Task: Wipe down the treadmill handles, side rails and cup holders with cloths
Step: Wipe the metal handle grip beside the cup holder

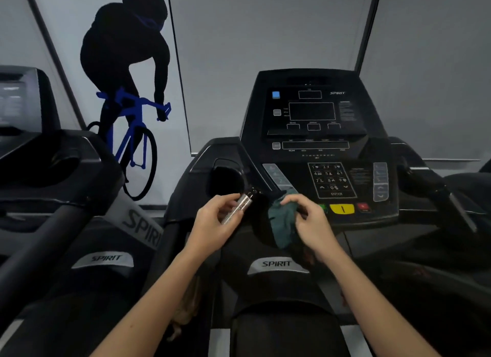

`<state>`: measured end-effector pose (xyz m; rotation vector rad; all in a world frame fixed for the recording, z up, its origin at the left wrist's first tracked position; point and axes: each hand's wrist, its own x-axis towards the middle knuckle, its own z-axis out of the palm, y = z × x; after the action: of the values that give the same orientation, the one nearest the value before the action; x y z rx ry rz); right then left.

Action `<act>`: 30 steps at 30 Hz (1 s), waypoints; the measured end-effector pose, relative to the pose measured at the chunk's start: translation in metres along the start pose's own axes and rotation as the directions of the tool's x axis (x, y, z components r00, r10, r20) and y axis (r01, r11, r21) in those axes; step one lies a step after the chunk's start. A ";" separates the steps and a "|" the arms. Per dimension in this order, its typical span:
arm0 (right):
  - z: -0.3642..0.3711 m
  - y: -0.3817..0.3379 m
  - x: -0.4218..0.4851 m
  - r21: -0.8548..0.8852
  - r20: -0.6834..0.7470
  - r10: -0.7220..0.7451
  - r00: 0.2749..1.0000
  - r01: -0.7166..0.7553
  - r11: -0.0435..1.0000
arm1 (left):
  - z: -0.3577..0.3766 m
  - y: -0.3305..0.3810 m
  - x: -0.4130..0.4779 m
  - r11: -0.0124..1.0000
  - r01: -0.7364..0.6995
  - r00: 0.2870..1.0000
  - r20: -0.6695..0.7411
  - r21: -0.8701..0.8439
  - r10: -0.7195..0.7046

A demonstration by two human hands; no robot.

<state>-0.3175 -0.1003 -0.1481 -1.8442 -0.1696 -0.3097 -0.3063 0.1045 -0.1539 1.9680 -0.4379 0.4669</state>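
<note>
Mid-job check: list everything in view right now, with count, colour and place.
console: one, black, centre ahead
cup holder: one plainly seen, black, left of console
yellow button: one, yellow, below keypad
second treadmill: one, black, far left
poster: one, black-and-blue cyclist, left wall
bottle: one, silvery, in left hand
cloth: one, teal, in right hand
left hand: grips bottle
right hand: pinches cloth
</note>
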 end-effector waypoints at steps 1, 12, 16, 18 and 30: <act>0.003 0.005 0.000 0.062 -0.010 0.034 0.999 -0.033 0.998 | 0.001 -0.006 -0.002 0.998 0.039 0.999 0.014 0.042 -0.040; 0.019 -0.004 0.048 0.422 0.194 0.133 0.972 -0.205 0.883 | 0.017 -0.039 -0.010 0.964 0.234 0.972 -0.020 0.128 -0.233; 0.020 0.002 0.063 0.458 0.274 0.078 0.959 -0.201 0.866 | 0.019 -0.041 -0.008 0.964 0.235 0.972 -0.022 0.121 -0.234; 0.023 0.007 0.068 0.473 0.296 0.100 0.950 -0.237 0.849 | 0.018 -0.042 -0.004 0.964 0.223 0.975 -0.020 0.146 -0.222; 0.013 0.024 0.075 0.241 0.311 -0.071 0.948 -0.007 0.971 | 0.011 -0.048 0.011 0.978 0.151 0.986 0.055 0.141 -0.160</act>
<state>-0.2380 -0.0979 -0.1515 -1.6418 -0.4422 -0.0082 -0.2720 0.1130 -0.1897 2.1365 -0.2962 0.3407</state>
